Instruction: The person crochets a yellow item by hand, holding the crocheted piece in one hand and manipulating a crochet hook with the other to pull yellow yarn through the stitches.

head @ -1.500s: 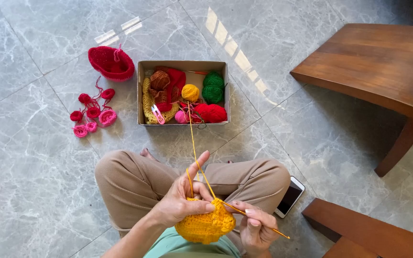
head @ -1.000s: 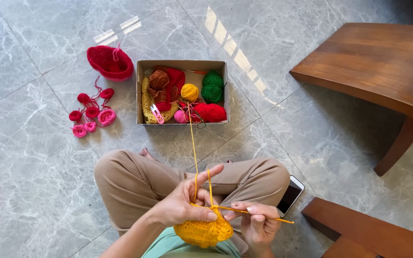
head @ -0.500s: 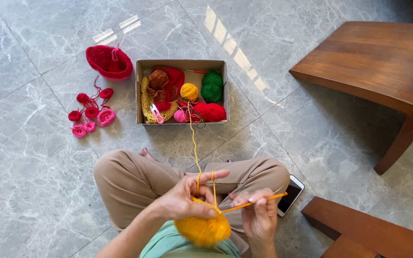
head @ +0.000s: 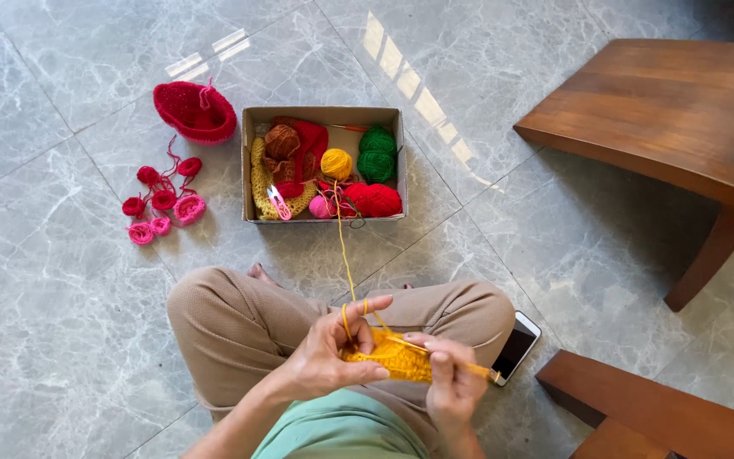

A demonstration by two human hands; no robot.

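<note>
The left hand [head: 326, 361] was pinching the soft yellow crocheted piece [head: 391, 357] over the lap, its index finger raised with the thin yellow yarn strand [head: 343, 246] looped over it, while the right hand [head: 452, 387] was closed around a slim yellow crochet hook [head: 448, 361] laid across the work, tip toward the left hand. That piece looked light, floppy and stretchy, best gripped at its rim close to the hook, and the strand looked liable to snag or slip off the finger. The strand ran up to a small yellow yarn ball [head: 336, 163] in an open cardboard box [head: 324, 114] on the grey marble tile floor [head: 61, 323], packed with green, red and brown yarn. Left of the box lay a red crocheted bowl shape [head: 194, 111] and small red and pink crocheted rounds [head: 161, 204]. A dark smartphone [head: 517, 347] sat by the right knee, and brown wooden furniture [head: 664, 110] crowded the right side; the floor to the left lay open.
</note>
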